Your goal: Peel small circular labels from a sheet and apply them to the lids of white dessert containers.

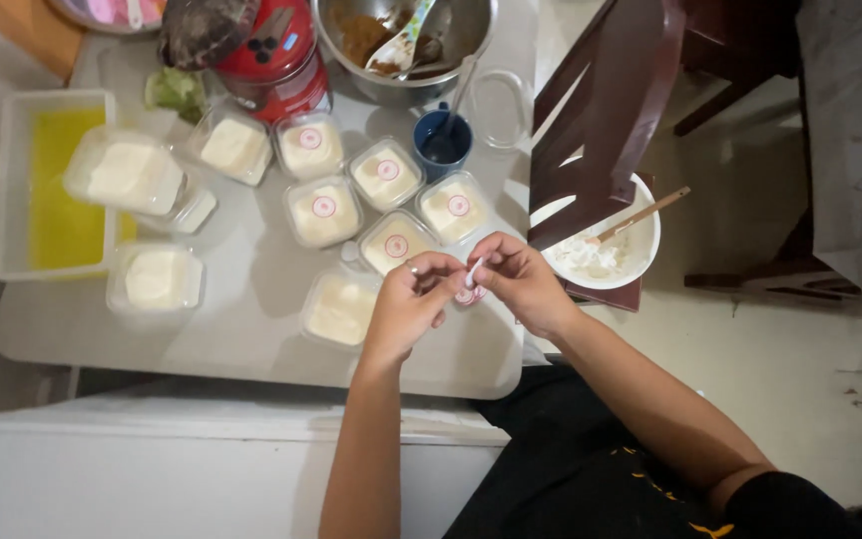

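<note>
Head view: two hands (466, 284) above nine lidded tubs (323, 211).

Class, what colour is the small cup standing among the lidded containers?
The cup is dark blue, seen in the head view.

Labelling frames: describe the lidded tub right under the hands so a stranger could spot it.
Start at the grey table and find the cluster of clear lidded tubs of cream-coloured filling. Go to the tub nearest the person, just left of the left hand and close to the table's front edge. Unlike the five tubs behind it, its lid has no round pink sticker.
</note>
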